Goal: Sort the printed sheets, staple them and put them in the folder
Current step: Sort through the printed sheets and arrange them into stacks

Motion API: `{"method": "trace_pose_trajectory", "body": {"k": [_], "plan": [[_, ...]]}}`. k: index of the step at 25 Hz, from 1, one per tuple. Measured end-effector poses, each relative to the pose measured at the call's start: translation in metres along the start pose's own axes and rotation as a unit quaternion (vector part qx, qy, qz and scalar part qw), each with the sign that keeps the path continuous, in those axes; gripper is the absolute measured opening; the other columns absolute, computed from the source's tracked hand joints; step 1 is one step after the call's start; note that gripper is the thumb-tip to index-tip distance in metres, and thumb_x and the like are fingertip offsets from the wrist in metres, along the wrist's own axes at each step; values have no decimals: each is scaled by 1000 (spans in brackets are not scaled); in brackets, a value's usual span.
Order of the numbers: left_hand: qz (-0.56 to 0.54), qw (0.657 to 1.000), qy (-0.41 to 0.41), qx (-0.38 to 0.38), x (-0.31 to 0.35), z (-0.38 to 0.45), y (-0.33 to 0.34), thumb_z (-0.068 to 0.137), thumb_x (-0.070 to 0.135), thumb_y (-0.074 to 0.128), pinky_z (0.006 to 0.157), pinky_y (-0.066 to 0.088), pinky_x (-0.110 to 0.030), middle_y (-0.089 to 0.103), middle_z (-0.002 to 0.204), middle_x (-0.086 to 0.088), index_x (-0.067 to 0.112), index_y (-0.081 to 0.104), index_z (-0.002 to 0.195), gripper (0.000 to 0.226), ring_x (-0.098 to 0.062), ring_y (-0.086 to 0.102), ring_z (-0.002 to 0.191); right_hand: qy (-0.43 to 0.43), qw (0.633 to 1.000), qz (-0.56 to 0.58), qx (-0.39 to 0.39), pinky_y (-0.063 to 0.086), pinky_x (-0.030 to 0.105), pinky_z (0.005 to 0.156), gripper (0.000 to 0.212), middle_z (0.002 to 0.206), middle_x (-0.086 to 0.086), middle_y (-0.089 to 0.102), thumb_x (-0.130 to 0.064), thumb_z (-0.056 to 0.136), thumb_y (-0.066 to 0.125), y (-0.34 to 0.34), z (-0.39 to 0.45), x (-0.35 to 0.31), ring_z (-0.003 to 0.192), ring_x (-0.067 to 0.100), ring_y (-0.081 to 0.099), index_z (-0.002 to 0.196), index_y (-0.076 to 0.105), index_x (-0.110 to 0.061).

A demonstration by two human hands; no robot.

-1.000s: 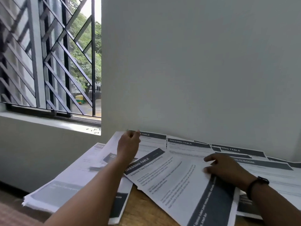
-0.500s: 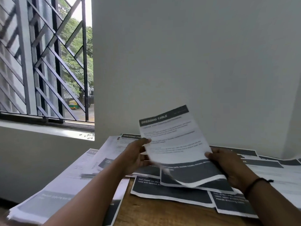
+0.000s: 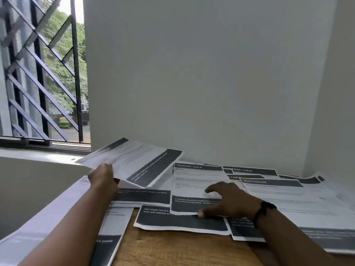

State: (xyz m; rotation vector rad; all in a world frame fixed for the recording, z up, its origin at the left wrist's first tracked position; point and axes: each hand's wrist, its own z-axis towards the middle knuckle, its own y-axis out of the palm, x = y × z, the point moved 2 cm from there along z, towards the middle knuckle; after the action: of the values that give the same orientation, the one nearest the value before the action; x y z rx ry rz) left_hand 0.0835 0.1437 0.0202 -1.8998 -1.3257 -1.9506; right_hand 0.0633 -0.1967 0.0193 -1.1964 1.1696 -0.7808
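Nearest, the bare wooden surface [image 3: 172,248] shows between overlapping printed sheets [image 3: 182,220]. No folder or other container appears. The right hand [image 3: 228,201] rests on a "DRESSING TABLE" sheet [image 3: 194,181], fingers spread and fairly straight, its grip holding nothing. To the left, the left hand [image 3: 103,178] pinches a lifted sheet [image 3: 134,160] by its near edge, holding it tilted above the pile. Beyond lie more sheets against the wall [image 3: 201,73], with a barred window [image 3: 38,73] at far left.
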Motion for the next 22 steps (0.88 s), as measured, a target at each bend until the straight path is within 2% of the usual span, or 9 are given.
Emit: {"method": "trace_pose_trajectory", "body": {"k": [3, 6, 9, 12, 14, 15, 18, 20, 22], "plan": [[16, 1000, -24, 5, 1, 1, 0, 96, 8, 46, 63, 51, -28, 49, 82, -1, 7, 51, 130, 34, -13, 53, 70, -41, 998, 35, -17, 38, 30, 104, 87, 137, -16, 48, -77, 52, 72, 4, -3, -14, 124, 8, 45, 128, 52, -41], [63, 996, -51, 31, 2, -1, -3, 93, 4, 54, 82, 57, -36, 57, 93, -5, 5, 55, 126, 33, -23, 63, 94, -61, 998, 16, 23, 45, 22, 86, 48, 113, -17, 62, -64, 71, 69, 1, -6, -16, 102, 3, 56, 109, 67, -36], [60, 995, -72, 15, 3, -7, -3, 91, 6, 50, 63, 57, -39, 61, 113, -12, 8, 55, 116, 25, -31, 64, 94, -51, 985, -29, 162, 45, 28, 69, 20, 92, -10, 65, -44, 89, 53, -11, -5, -17, 88, 13, 60, 92, 67, -29], [106, 989, -79, -60, 7, -33, 3, 94, 11, 47, 53, 49, -34, 64, 89, -19, 2, 49, 110, 18, -29, 63, 70, 43, 927, 74, 366, 35, 31, 62, 18, 91, 5, 66, -26, 94, 43, -29, -5, -1, 86, 29, 59, 88, 58, -19], [175, 979, -42, -95, 5, -40, 11, 95, 5, 48, 58, 51, -28, 66, 75, -22, -9, 53, 108, 20, -25, 66, 68, 54, 866, 166, 469, 40, 31, 64, 20, 94, 8, 67, -23, 97, 44, -39, -11, 8, 83, 30, 60, 100, 62, -15], [211, 971, -32, -108, 2, -39, 13, 92, 2, 51, 69, 53, -28, 67, 83, -24, -12, 55, 114, 26, -29, 66, 78, 33, 852, 174, 492, 43, 31, 64, 21, 95, 6, 68, -24, 98, 44, -42, -14, 8, 81, 27, 60, 105, 62, -16], [285, 943, -68, -160, -10, -39, 15, 87, 1, 54, 82, 56, -51, 66, 101, -26, -2, 55, 111, 24, -41, 67, 85, -83, 892, 61, 440, 45, 29, 65, 22, 101, -2, 68, -27, 99, 44, -35, -19, -16, 81, 18, 61, 113, 61, -25], [307, 932, -78, -178, -18, -40, 17, 92, 3, 51, 85, 55, -56, 70, 99, -27, 4, 53, 104, 12, -44, 69, 88, -175, 924, 5, 339, 46, 28, 76, 26, 110, -11, 66, -32, 99, 43, -18, -21, -40, 95, 13, 62, 117, 60, -34], [303, 930, -75, -191, -22, -40, 19, 96, 16, 52, 88, 53, -57, 72, 95, -24, 5, 53, 109, 17, -43, 70, 91, -269, 930, -35, 248, 46, 27, 83, 33, 114, -14, 65, -36, 94, 37, 1, -27, -65, 103, 10, 60, 117, 60, -36]]}}
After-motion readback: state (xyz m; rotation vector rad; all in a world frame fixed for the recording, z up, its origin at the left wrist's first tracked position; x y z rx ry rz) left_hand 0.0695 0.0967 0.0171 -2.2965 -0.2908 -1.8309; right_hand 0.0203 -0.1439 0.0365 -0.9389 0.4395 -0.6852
